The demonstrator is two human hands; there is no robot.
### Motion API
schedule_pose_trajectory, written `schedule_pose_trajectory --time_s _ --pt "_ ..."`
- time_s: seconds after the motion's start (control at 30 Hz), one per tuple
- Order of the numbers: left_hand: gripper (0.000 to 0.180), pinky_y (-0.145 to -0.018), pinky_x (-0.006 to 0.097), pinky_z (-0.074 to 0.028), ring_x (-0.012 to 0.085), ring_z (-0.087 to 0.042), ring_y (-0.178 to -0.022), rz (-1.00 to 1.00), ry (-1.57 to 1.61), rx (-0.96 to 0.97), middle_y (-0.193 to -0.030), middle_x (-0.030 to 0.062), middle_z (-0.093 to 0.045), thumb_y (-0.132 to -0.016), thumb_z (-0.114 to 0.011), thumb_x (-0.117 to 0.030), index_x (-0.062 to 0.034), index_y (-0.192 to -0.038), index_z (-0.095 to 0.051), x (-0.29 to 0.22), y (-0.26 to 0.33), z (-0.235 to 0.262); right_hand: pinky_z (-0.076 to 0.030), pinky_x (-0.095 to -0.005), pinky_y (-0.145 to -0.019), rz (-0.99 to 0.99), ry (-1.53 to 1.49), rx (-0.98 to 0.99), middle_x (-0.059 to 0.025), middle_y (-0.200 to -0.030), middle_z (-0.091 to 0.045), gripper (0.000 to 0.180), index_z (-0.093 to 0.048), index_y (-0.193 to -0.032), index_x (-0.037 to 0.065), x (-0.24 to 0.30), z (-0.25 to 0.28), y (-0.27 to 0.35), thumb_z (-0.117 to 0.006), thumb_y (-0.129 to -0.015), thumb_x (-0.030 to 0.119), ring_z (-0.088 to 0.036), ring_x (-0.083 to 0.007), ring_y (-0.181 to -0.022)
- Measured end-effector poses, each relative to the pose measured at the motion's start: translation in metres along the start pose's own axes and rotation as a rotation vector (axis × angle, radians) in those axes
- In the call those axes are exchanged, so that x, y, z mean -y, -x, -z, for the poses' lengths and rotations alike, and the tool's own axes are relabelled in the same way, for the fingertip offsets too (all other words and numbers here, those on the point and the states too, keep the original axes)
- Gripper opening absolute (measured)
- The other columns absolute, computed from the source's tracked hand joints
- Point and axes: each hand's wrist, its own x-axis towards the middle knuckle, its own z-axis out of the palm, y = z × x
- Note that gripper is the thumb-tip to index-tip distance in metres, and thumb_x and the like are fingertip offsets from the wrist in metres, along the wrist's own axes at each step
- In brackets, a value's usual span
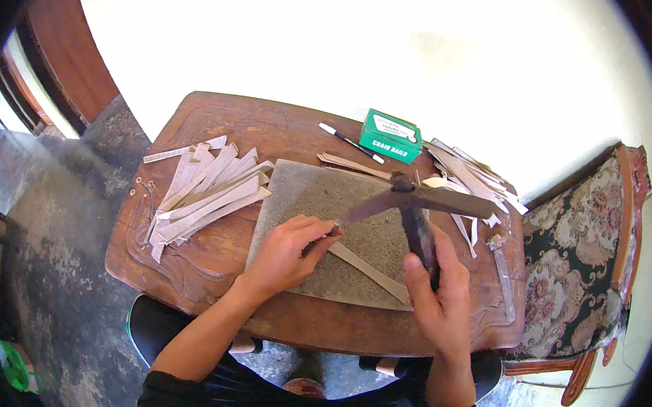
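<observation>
A grey, rough-surfaced square slab (297, 179) lies on the carved wooden table (219, 116). Across its front right part runs a narrow tan strip (370, 272), its far end by my left fingertips. My left hand (285, 250) is closed in a pinch above the slab; a small dark bit shows at the fingertips, too small to name. Wrapped round a dark handle, my right hand (441, 287) holds a hammer (416, 217) raised over the slab's right side. The hammer's long head has one tapered arm pointing left and a thicker one pointing right.
Several pale strips (214, 188) are heaped on the left; more strips (468, 172) lie at the back right. A green box (391, 135) and a white-and-black pen (350, 143) sit at the back. Another tool (501, 272) rests near the right edge, beside a floral upholstered chair (571, 258).
</observation>
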Motion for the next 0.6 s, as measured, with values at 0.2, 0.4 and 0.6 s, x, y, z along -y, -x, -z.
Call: schedule_pose_trajectory --time_s 0.2,0.4,0.6 --pt "0.013 -0.076 0.041 -0.053 0.0340 -0.068 -0.087 -0.013 -0.016 0.006 -0.095 0.0167 -0.072 -0.088 -0.074 -0.004 0.0012 -0.100 -0.070 -0.005 -0.003 0.003 -0.054 -0.0422 -0.083 0.085 0.096 0.056 -0.0270 -0.106 -0.068 0.041 -0.053 -0.137 0.001 0.002 -0.004 -0.002 -0.062 -0.100 0.015 -0.069 -0.0446 -0.096" --pt "0.013 -0.076 0.041 -0.053 0.0341 -0.068 -0.088 -0.011 -0.011 0.005 -0.095 0.0166 -0.072 -0.088 -0.074 -0.003 0.0013 -0.100 -0.070 -0.002 -0.001 0.002 -0.053 -0.0449 -0.081 0.066 0.097 0.081 -0.0278 -0.104 -0.068 0.042 -0.052 -0.138 0.002 0.011 0.001 -0.004 -0.062 -0.100 0.015 -0.068 -0.0463 -0.096" --pt "0.014 -0.078 0.041 -0.054 0.0342 -0.068 -0.089 0.007 0.002 0.013 -0.096 0.0168 -0.072 -0.088 -0.074 -0.003 0.0011 -0.101 -0.071 -0.003 -0.002 0.001 -0.053 -0.0458 -0.076 0.075 0.111 0.030 -0.0265 -0.099 -0.067 0.042 -0.052 -0.138 0.003 0.015 -0.002 -0.004 -0.064 -0.099 0.014 -0.069 -0.0467 -0.088"
